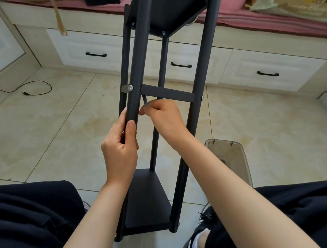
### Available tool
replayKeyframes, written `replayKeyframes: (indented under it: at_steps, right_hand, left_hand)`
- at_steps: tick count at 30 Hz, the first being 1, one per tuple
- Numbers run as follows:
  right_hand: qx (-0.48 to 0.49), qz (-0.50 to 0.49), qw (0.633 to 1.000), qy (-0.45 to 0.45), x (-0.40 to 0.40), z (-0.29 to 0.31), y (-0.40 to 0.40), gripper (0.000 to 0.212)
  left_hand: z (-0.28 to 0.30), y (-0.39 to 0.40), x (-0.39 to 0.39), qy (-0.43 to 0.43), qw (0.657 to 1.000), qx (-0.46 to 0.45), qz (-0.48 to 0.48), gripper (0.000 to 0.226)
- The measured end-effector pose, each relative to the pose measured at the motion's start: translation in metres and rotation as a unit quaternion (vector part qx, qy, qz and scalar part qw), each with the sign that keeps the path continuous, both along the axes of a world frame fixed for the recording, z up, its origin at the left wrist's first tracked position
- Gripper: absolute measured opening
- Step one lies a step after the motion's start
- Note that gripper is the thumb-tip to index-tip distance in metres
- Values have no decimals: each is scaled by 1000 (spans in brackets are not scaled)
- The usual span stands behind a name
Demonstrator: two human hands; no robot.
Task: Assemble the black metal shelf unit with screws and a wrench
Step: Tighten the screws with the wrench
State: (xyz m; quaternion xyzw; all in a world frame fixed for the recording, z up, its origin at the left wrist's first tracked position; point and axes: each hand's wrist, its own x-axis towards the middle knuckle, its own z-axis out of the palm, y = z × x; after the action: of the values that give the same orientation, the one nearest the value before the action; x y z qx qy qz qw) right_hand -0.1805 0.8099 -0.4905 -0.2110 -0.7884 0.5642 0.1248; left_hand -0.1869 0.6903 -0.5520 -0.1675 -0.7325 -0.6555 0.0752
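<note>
- Nearest us, our dark-trousered legs frame the foot of the black shelf unit (pixel 158 123), which lies tilted between our knees; its lower shelf panel (pixel 148 199) sits just above our shoes, on the tiled floor (pixel 59 130).
- Our left hand (pixel 121 151) wraps the near post (pixel 138 62), thumb laid up its front and fingers curled round it, steadying the frame.
- Just beyond, our right hand (pixel 163 117) pinches the small hex wrench (pixel 145 100) in closed fingers; its tip reaches up to the left end of the crossbar (pixel 167 93), where the bar meets the post.
- On the outer side of that post a silver screw head (pixel 130 88) shows on a grey bracket.
- We judge we are tightening this crossbar joint. The wrench meets the joint at a slant, so it could slip out and round the socket, or scratch the paint.
- If the left hand loosens, the tilted frame could twist and strain the half-tightened screws.
- A smoky plastic lid (pixel 228 159) lies on the floor to the right.
- Farther off, the upper shelf (pixel 168 11) leans toward white drawers (pixel 262 71) under a pink-covered bed.
</note>
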Motion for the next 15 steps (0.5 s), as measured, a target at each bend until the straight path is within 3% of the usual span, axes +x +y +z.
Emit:
replayKeyframes:
  at_steps: [15]
  right_hand:
    - [18,-100,989,104,-17,-32,-20,22]
  left_hand:
    - [-3,-2,-5,-8,1000,16,16,44]
